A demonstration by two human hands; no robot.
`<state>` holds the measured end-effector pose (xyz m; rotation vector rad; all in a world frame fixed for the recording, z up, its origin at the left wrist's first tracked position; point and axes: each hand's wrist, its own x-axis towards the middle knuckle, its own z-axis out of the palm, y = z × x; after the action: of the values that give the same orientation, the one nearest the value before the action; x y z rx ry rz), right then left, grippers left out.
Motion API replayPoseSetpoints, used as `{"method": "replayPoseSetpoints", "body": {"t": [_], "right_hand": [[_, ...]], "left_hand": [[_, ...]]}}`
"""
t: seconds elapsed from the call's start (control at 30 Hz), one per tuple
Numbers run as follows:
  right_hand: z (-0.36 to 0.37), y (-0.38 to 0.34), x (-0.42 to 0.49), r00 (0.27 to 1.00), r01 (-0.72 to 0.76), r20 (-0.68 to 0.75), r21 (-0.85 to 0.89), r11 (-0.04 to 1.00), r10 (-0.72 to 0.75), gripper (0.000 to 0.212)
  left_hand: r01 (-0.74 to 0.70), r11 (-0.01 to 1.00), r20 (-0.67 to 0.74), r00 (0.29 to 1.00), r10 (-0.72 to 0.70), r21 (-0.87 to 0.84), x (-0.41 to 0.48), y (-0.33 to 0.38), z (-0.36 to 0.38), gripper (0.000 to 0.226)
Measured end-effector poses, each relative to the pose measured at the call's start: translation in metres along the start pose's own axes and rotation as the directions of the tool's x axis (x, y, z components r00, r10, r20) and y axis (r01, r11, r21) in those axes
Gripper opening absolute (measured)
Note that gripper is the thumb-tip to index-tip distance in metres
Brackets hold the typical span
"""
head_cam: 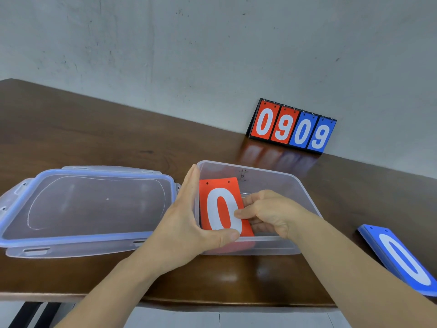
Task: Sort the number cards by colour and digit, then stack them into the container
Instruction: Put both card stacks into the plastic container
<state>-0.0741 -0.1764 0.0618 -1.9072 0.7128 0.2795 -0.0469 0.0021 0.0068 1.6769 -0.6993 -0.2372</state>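
Pinching red card stack (221, 209) at 3 o'clock with right hand (272, 214); bracing container (272, 178) at 9 with left hand (186, 223), fingers straight. Lower flat, square to wall.

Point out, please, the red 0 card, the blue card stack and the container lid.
red 0 card (221, 209), head view, inside its white zero.
blue card stack (404, 259), head view, middle of the top card.
container lid (94, 204), head view, middle of its clear panel.
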Motion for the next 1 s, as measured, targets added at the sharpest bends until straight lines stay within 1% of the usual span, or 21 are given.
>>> {"method": "replayPoseSetpoints", "body": {"t": [0.2,0.33,0.47,0.6,0.8,1.0], "right_hand": [[0.002,-0.002,0.007,0.999,-0.016,0.044,-0.032,0.999,0.017,0.031],[0.002,-0.001,0.005,0.998,0.028,0.053,-0.043,0.999,-0.026,0.029],[0.002,0.002,0.005,0.996,0.09,0.001,-0.177,0.98,-0.092,0.032],[0.002,0.003,0.007,0.992,0.123,0.034,-0.269,0.955,-0.119,0.035],[0.001,0.003,0.009,0.988,0.155,0.075,-0.329,0.932,-0.137,0.033],[-0.001,0.006,0.01,0.977,0.211,0.117,-0.41,0.887,-0.178,0.04]], "left_hand": [[-0.01,1.0,-0.004,1.0,0.01,0.001,0.004,-0.004,-0.003,0.107],[-0.012,1.0,-0.015,1.0,0.012,-0.019,0.004,0.0,-0.004,0.095],[-0.011,0.999,-0.023,1.0,0.01,-0.033,0.003,0.002,-0.003,0.092],[-0.006,0.999,-0.026,1.0,0.005,-0.045,0.002,0.007,-0.002,0.086],[0.025,1.0,-0.021,0.999,-0.026,-0.011,0.004,0.004,-0.002,0.097],[0.022,1.0,-0.016,1.0,-0.022,0.018,0.006,-0.006,-0.004,0.112]]}}
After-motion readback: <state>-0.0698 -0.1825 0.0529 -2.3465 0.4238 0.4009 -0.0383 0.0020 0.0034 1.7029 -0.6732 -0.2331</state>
